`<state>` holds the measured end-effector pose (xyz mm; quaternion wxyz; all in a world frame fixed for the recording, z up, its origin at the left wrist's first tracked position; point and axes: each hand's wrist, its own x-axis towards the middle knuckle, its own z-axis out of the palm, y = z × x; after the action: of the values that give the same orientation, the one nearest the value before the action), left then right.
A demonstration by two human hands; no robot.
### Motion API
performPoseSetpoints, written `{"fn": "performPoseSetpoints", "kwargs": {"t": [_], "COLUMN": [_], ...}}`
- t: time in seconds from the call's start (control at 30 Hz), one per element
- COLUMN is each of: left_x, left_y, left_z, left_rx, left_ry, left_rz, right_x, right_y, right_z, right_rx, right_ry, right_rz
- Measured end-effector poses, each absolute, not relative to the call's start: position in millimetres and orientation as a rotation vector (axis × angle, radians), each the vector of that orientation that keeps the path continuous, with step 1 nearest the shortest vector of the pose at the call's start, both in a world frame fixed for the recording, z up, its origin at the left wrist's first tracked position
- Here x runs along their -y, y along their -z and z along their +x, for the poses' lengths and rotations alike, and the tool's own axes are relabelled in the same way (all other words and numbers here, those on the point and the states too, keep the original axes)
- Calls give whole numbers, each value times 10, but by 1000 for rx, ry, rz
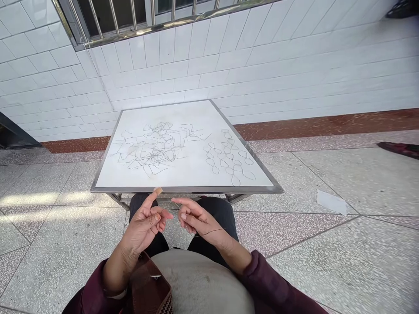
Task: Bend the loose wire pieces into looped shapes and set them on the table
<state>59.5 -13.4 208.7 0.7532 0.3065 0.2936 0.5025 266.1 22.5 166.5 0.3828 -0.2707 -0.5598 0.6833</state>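
Note:
Both my hands are in front of the table's near edge, over my lap. My right hand [199, 222] is closed in a pinch on a thin dark wire [209, 233]. One end of this wire lies across the back of the hand near the wrist, and a short piece shows by the index fingertip. My left hand [144, 224] is close by on the left, its index finger stretched out and the other fingers loosely bent. I see nothing held in it. On the table, a tangle of bent wires [160, 152] lies left, and several looped wires [229, 157] lie right.
The white table [196, 111] has a metal rim and stands near a tiled wall [183, 72] with a barred window [131, 17] above. A white paper-like piece [331, 202] lies on the speckled floor [310, 253]. A dark red shoe [399, 148] is at far right.

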Motion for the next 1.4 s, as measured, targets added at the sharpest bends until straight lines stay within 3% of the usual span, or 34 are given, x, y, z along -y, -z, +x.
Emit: {"fn": "performPoseSetpoints", "kwargs": {"t": [0.8,1.13,1.4], "left_x": [187,177,76], "left_y": [-2212,-2025,-1911], "left_z": [938,815,652], "left_rx": [-859,-1215,-1181], "left_ry": [-1470,-1386,-1317], "left_rz": [780,1576,1994], "right_x": [-163,-113,-77], "right_y": [-1732,-1857,-1890], "right_z": [2436,2379,2380], "right_rx": [1171,999,884], "right_ry": [-1879,-2067,-2197], "right_rz": [-640,-475,-441]}}
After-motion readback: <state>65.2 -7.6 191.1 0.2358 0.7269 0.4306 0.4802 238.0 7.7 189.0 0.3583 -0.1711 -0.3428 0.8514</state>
